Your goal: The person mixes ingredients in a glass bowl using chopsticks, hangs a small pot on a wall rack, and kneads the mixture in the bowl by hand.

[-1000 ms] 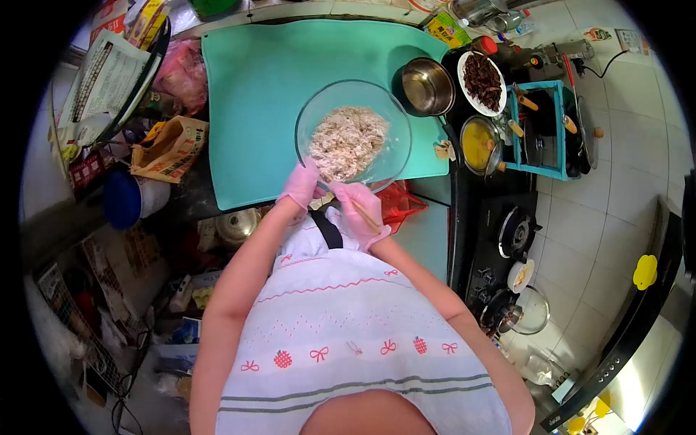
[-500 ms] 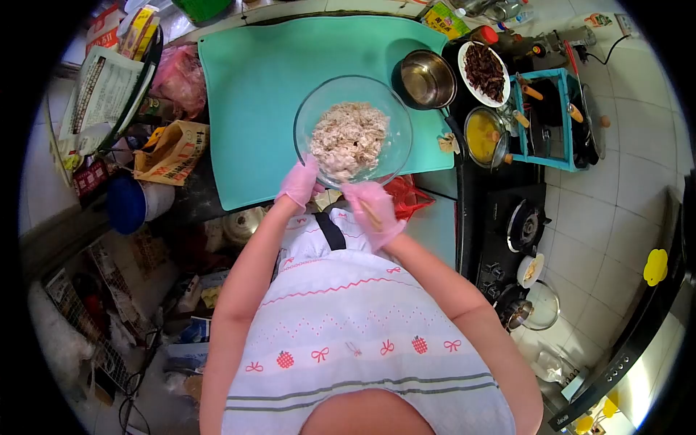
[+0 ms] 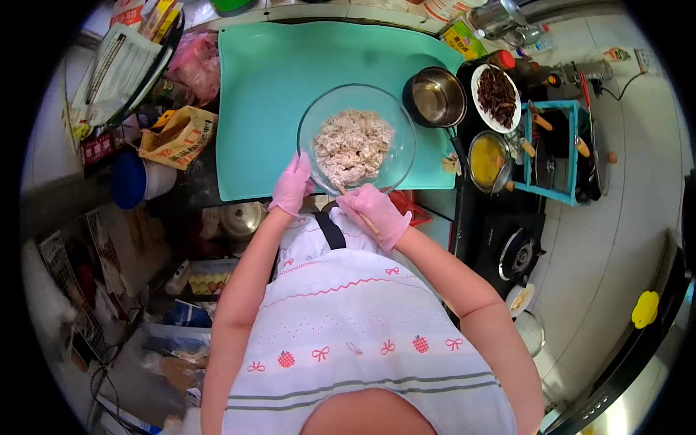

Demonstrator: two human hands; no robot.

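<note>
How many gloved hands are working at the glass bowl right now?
2. The left hand grips the near-left rim of the glass bowl; the right hand holds a wooden utensil at the near rim.

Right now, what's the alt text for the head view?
A person's left hand, in a pink glove, is at the rim of a clear bowl of lumpy pale mixture; the gloved right hand holds a thin stick. The bowl is on a green mat, with a metal pot and gas burner to the right.
</note>
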